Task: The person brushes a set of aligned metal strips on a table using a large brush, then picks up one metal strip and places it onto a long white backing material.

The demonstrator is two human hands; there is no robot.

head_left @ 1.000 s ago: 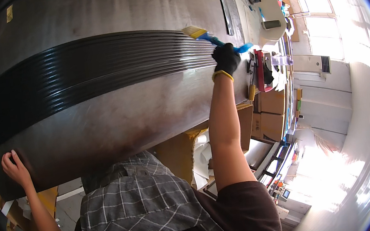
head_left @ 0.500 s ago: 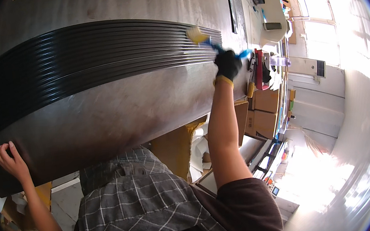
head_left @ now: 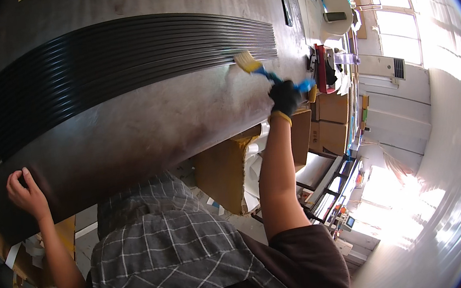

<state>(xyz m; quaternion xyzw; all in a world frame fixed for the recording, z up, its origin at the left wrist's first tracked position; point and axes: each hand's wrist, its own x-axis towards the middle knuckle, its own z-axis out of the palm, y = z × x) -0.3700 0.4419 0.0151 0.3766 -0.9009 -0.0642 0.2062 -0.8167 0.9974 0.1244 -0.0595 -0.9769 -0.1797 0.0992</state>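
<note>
A paintbrush (head_left: 245,62) with pale yellowish bristles and a blue handle is held in my right hand (head_left: 285,98), which wears a black glove with a yellow cuff. Its bristles are at the near edge of a row of long, thin black strips (head_left: 135,55), toward their right end. The strips lie side by side across a dark, smudged tabletop (head_left: 143,125). Bare and loosely curled, my left hand (head_left: 27,193) rests on the tabletop near its front left corner, with nothing seen in it.
A cardboard box (head_left: 222,173) with white scraps stands below the table's front edge. Several brown cartons (head_left: 330,121) are to the right. A red tray (head_left: 321,68) with tools lies past the table's right end, and a pale chair-like thing (head_left: 333,1) stands farther back.
My right hand has brought the brush nearer to me, from over the strips to their near edge. My left hand stays on the tabletop while the whole view has shifted slightly.
</note>
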